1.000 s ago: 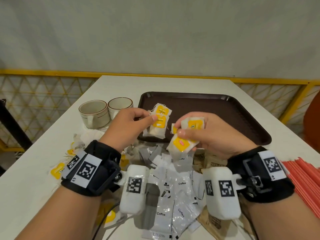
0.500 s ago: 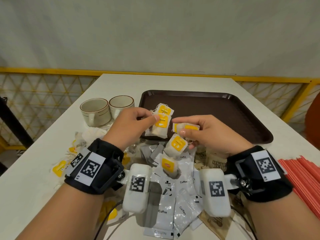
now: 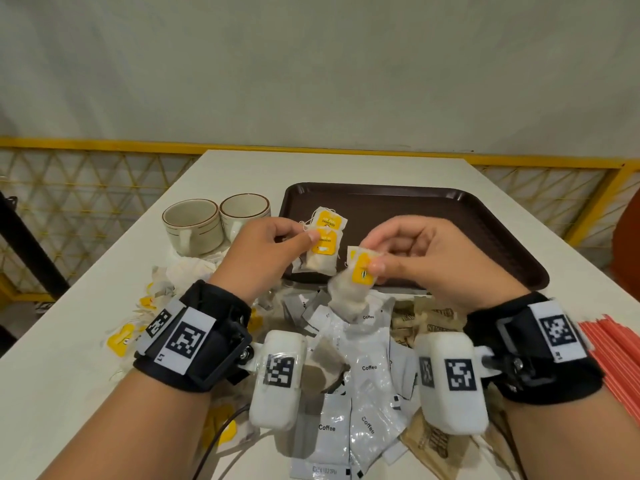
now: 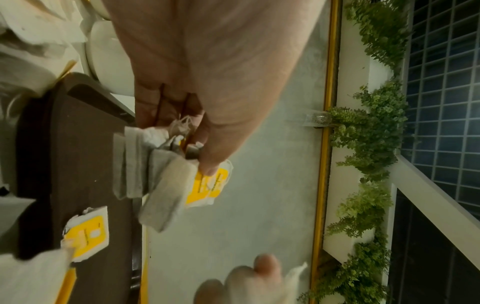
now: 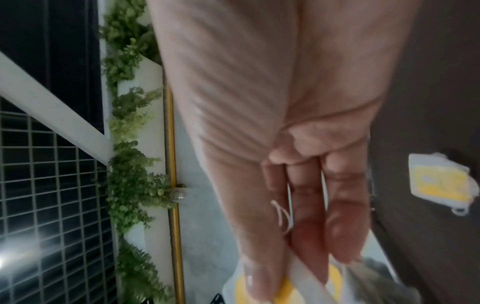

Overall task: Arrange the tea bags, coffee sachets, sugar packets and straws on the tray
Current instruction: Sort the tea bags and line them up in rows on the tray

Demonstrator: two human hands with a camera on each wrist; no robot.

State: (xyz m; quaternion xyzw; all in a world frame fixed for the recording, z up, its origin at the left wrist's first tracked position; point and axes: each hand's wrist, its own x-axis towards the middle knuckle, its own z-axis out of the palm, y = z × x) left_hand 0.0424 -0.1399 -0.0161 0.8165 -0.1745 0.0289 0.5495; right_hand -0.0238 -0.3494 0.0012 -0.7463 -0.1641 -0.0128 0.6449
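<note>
Nearest the person, white coffee sachets (image 3: 349, 403) lay in a loose overlapping heap on the worktop (image 3: 69, 393), between the two forearms. Brown sugar packets (image 3: 429, 323) lay partly under the right side of that heap. A bundle of red straws (image 3: 616, 358) lay on the worktop at the right edge, apart from the heap. Loose tea bags with yellow tags (image 3: 124, 337) were scattered on the worktop to the left of the left wrist.

Beyond the heap, both hands were raised over the near edge of the tray (image 3: 485, 230). The left hand (image 3: 266, 251) had its fingers curled, thumb and forefinger pinching a small bunch of tea bags (image 3: 322, 251) by their yellow tags; the bags hung over the tray's near left corner. The left wrist view showed the bunch (image 4: 166, 174) held at the fingertips. The right hand (image 3: 426, 254) had its fingers closed in a pinch on a single tea bag (image 3: 353, 285) at its yellow tag, the bag dangling over the sachets just short of the tray. The two hands were near each other, not touching.

Farther left, two cream mugs (image 3: 214, 223) stood side by side, just beside the tray. The brown tray lay on the worktop's far half.
</note>
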